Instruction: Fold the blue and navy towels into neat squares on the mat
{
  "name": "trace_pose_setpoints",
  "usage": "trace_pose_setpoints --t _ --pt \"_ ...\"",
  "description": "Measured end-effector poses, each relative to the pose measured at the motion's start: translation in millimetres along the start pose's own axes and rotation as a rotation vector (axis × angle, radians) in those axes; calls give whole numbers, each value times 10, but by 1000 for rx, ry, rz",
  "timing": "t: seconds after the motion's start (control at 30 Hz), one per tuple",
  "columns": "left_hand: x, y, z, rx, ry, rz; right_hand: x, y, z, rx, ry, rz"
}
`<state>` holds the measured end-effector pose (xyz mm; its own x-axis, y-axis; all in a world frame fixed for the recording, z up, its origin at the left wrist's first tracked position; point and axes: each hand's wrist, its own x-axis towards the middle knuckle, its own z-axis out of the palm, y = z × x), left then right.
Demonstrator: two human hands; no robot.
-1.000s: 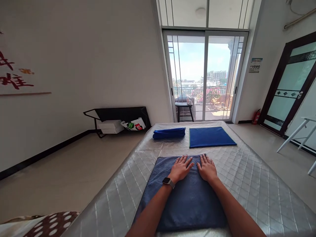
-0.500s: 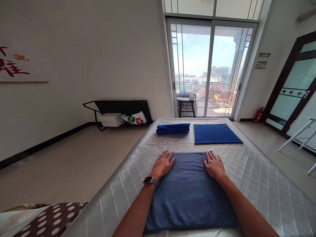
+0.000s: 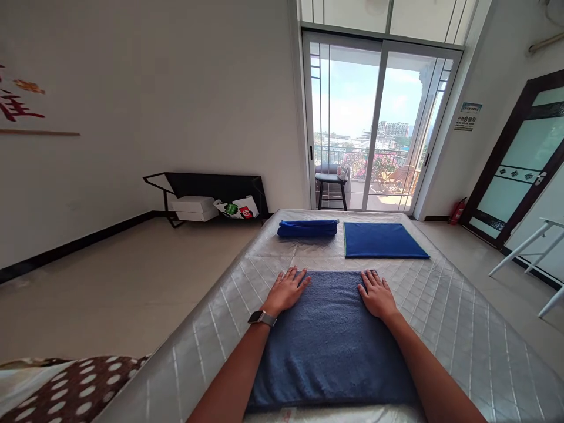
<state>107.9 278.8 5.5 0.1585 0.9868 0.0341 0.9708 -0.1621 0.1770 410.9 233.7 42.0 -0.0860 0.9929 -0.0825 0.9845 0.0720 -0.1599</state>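
Note:
A grey-blue towel [image 3: 335, 346] lies spread flat on the quilted silver mattress [image 3: 453, 317], directly in front of me. My left hand [image 3: 286, 291] rests open on its far left corner, fingers stretched out, with a watch [image 3: 262, 318] on that wrist. On the far right corner lies my right hand [image 3: 376, 292], also flat with the fingers apart. Beyond the towel, a folded bright blue cloth [image 3: 307, 228] sits at the left. To its right lies a flat blue cloth [image 3: 384, 240] with a green edge.
A brown polka-dot fabric [image 3: 83, 388] is at the lower left. By the left wall stand a black frame [image 3: 211, 184], white boxes [image 3: 192, 207] and a printed bag [image 3: 238, 208]. Sliding glass doors [image 3: 343, 117] are ahead; a white stool [image 3: 524, 252] stands at the right.
The view has tilted and shifted slightly. Both hands stay flat on the towel's far corners, and the towel and blue cloths keep their places.

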Motion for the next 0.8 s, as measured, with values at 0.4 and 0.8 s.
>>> trace_pose_setpoints --t 0.4,0.8 --pt "83 1475 274 -15 187 564 39 48 85 -29 19 -28" --pt "27 772 280 37 138 200 38 21 76 50 44 9"
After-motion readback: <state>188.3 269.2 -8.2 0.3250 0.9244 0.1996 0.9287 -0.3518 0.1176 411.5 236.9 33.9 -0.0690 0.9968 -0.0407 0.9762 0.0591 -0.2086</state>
